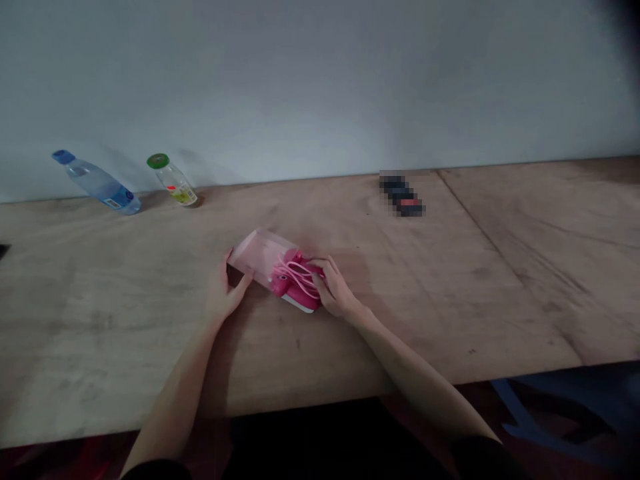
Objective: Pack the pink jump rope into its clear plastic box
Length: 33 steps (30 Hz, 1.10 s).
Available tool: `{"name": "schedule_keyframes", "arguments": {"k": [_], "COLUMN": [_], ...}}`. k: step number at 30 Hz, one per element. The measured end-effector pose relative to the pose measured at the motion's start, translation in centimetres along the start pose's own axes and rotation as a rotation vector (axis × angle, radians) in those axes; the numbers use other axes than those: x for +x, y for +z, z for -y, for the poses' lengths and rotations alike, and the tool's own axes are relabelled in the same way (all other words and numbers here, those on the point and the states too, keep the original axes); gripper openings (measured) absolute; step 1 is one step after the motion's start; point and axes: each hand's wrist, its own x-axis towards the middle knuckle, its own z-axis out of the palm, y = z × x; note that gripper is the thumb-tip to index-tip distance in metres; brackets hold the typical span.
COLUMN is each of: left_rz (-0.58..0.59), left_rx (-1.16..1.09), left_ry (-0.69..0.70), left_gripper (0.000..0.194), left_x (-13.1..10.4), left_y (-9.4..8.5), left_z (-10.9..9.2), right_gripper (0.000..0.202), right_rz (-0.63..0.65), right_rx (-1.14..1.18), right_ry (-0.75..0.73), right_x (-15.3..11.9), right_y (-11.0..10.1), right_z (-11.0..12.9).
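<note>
A pale, see-through plastic package (257, 252) lies slanted on the table in front of me. Over its right half sits a bright pink jump rope (299, 280), with thick handles and a thin pink cord looped in a bundle; whether it is fully inside the package I cannot tell. My left hand (227, 287) grips the package's left end, the thumb on the near edge and the fingers on the left edge. On the other side, my right hand (333, 285) curls over the right end of the jump rope, its fingertips on the cord and handles.
The wooden table (425, 287) runs along a pale wall. A blue-capped plastic bottle (103, 185) and a green-lidded glass bottle (175, 183) stand at the back left. A blurred-out dark item (401, 194) lies at the back right. Blue plastic furniture (550, 420) shows below the front edge.
</note>
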Motion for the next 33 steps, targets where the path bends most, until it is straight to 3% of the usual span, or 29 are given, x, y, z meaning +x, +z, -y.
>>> {"name": "schedule_keyframes", "arguments": {"k": [3, 7, 11, 15, 18, 20, 23, 26, 29, 33], "left_rz": [0.013, 0.016, -0.01, -0.025, 0.058, 0.133, 0.184, 0.296, 0.354, 0.305], "left_rx": [-0.005, -0.004, -0.001, 0.013, 0.019, -0.018, -0.085, -0.259, -0.462, -0.562], "left_ry": [0.014, 0.007, 0.002, 0.014, 0.063, 0.124, 0.173, 0.114, 0.016, -0.037], "left_gripper": [0.076, 0.076, 0.076, 0.09, 0.107, 0.1, 0.099, 0.106, 0.096, 0.091], "left_x": [0.1, 0.2, 0.4, 0.1, -0.6, -1.0, -1.5, -2.3, -3.2, -3.8], "left_y": [-0.1, -0.2, 0.0, 0.3, 0.5, 0.5, 0.5, 0.6, 0.8, 1.2], "left_z": [-0.1, 0.0, 0.3, 0.8, 1.1, 0.9, 0.0, -1.4, -2.8, -4.0], "right_gripper": [0.035, 0.035, 0.064, 0.064, 0.059, 0.057, 0.056, 0.054, 0.056, 0.059], "right_rz": [-0.089, -0.016, 0.087, -0.119, -0.289, -0.386, -0.526, -0.625, -0.621, -0.567], "right_rx": [-0.005, -0.025, -0.044, -0.01, 0.007, 0.109, 0.463, 0.784, 0.899, 0.935], "right_ry": [0.073, 0.103, 0.108, 0.248, 0.326, 0.39, 0.462, 0.481, 0.491, 0.49], "right_x": [-0.1, -0.6, -1.7, -2.9, -3.0, -2.7, -1.7, -0.8, -0.3, 0.0], "right_y": [-0.6, -2.2, -1.9, 0.9, 1.8, 1.3, 0.2, -0.2, 0.0, 0.5], "right_z": [-0.6, -1.2, -0.7, -0.2, -1.0, -1.9, -2.9, -3.0, -2.8, -2.8]}}
